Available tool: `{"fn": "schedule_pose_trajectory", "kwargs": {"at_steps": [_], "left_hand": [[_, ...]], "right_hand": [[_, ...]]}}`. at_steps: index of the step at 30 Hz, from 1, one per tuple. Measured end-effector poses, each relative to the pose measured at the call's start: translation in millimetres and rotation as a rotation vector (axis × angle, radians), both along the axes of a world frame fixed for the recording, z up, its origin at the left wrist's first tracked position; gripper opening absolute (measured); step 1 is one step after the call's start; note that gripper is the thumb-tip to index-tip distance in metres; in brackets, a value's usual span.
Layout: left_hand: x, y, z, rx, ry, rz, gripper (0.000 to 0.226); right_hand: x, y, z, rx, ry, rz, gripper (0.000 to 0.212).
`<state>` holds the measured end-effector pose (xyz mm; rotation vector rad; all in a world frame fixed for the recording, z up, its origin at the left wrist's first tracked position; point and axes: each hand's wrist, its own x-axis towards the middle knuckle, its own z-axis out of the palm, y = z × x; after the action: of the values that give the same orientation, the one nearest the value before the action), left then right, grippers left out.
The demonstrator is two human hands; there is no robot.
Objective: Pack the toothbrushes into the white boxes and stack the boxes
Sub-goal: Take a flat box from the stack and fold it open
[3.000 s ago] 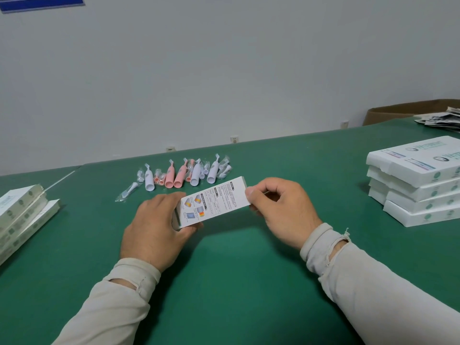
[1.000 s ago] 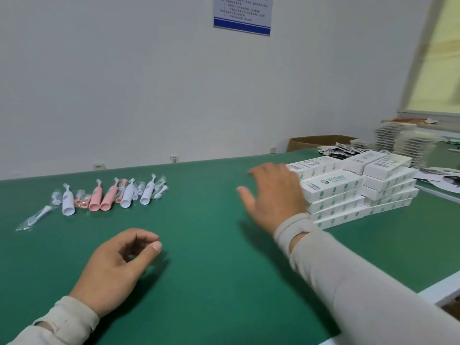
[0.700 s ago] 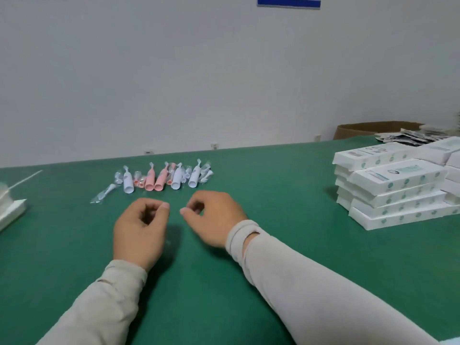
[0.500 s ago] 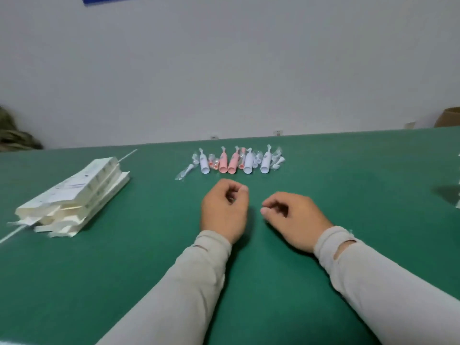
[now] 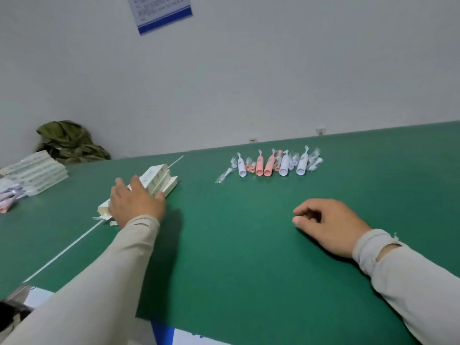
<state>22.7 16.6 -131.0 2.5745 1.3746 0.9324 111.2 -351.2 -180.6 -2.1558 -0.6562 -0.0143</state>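
A row of pink and white toothbrush handles [image 5: 271, 164] in clear wrap, with loose brush heads among them, lies at the far middle of the green table [image 5: 236, 245]. A small pile of flat white boxes [image 5: 159, 179] lies at the left. My left hand [image 5: 135, 202] lies across the near end of that pile with straight fingers on the top box. My right hand [image 5: 328, 224] rests on the table at the right, its fingers loosely curled and holding nothing.
A second pile of flat white boxes [image 5: 37, 171] stands at the far left, with an olive cloth bundle [image 5: 71, 143] behind it. Some pink packets [image 5: 8, 197] lie at the left edge. The near table edge [image 5: 159, 322] runs along the bottom.
The view has swung left. My left hand has gone from the table's middle out to the pile of flat boxes. My right hand has stayed on the table, curled. The packed stack is out of view.
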Motion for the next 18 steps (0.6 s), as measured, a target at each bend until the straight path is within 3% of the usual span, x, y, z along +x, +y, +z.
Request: {"fn": "schedule_pose_trajectory", "kwargs": {"at_steps": [3,6,9,14,18], "left_hand": [[-7.9,19.7,2.3,-0.090,0.193,0.060,0.059],[-9.4,25.5,-0.4,-0.100,0.082,0.046,0.032],[-13.7,27.1,-0.8,-0.033,-0.011,0.008,0.025],[-13.2,3.2,20.5,-0.014,-0.457,-0.099,0.028],[13.1,-81.5,37.2,-0.163,-0.837,-0.425,0.015]], "right_hand": [[-1.0,-0.9,1.7,0.017,0.007,-0.005,0.006],[0.3,-3.7,0.9,0.049,0.019,-0.018,0.007],[1.7,-4.8,0.1,0.053,0.007,-0.025,0.009],[3.3,-3.4,0.1,0.115,-0.035,-0.074,0.007],[7.3,-2.1,5.3,0.374,-0.023,-0.127,0.005]]}}
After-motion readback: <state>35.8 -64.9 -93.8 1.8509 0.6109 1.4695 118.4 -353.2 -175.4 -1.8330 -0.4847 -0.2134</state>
